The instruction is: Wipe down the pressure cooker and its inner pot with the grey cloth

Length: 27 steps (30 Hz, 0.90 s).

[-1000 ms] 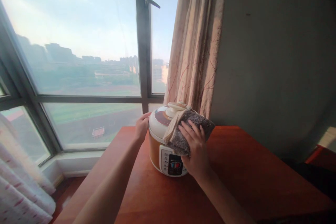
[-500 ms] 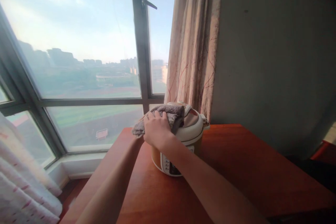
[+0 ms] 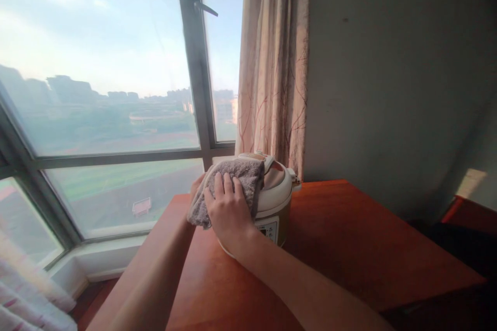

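Where the cloth (image 3: 248, 171) has shifted: a second ago it covered the cooker's front right; half a second ago it was up on the left of the lid (image 3: 272, 199); now it lies flatter and a little lower on that left side — a corner hanging past the lid's edge.
What the shift suggests: as far as can be judged, the work with the cloth has passed from the right side to the left, leaving the right side uncovered.
Cooker (image 3: 286, 221): a rounded white lid with a brownish top, seemingly closed, a raised handle on it and a fitting jutting out at the right; the body is golden brown. The control panel (image 3: 274, 229) is partly hidden by the right forearm (image 3: 287, 279).
Cooker's place: standing upright on the reddish bench (image 3: 341, 232), near the far edge, before the window (image 3: 116, 51) and curtain (image 3: 272, 62).
Right hand (image 3: 231, 212): fingers slightly spread, laid over the cloth rather than curled round it.
Left hand (image 3: 197, 185): at the cooker's left side, mostly behind the cloth — how far it is open, or whether it grips anything, I cannot tell.
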### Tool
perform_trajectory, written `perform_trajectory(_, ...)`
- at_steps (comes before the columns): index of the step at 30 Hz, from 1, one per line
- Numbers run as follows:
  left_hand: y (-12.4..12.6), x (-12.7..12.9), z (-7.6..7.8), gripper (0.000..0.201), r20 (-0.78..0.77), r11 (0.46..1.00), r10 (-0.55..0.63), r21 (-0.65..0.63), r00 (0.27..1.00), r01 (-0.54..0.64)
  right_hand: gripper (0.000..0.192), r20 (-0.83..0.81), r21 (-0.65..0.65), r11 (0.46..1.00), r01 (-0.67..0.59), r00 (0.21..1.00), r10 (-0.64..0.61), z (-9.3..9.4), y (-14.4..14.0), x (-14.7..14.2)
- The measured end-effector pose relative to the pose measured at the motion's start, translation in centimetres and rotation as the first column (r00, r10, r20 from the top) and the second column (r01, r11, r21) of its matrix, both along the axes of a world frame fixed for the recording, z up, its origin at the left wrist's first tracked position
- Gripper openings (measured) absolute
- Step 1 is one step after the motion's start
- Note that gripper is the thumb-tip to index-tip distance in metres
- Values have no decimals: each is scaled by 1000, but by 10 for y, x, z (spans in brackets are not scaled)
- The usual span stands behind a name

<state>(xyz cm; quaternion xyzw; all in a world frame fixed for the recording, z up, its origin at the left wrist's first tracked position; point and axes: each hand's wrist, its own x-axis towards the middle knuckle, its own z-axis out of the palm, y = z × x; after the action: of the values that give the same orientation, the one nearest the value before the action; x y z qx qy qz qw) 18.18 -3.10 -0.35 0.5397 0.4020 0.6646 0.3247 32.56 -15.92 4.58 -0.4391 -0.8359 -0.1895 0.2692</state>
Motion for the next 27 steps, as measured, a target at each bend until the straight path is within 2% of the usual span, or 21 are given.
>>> perform_trajectory(5,-6,3,0,30,39,1000,-5,17,999,4,38,80,233,961,-150,988,135,-32,-12,35)
perform_trajectory(10,-12,7,3,38,69,998,-25,-51,997,29,32,145,321,896,-307,951,274,-53,-18,77)
perform_trajectory(15,-12,11,3,35,13,996,43,-77,999,-42,40,90,281,919,-276,961,261,-77,-29,121)
perform_trajectory(18,-8,12,1,35,-4,994,71,-81,997,-71,59,-17,230,951,-207,976,216,-98,-30,144)
perform_trajectory(20,-5,12,-1,35,-9,993,89,-81,996,-89,74,-151,206,966,-157,970,190,-107,-25,156)
perform_trajectory(23,-2,11,-3,35,-7,991,104,-80,995,-104,84,-393,180,980,-90,906,155,-104,-7,165)
perform_trajectory(27,-2,12,-4,38,-6,990,112,-84,994,-113,65,-586,103,992,-67,802,115,-68,25,172)
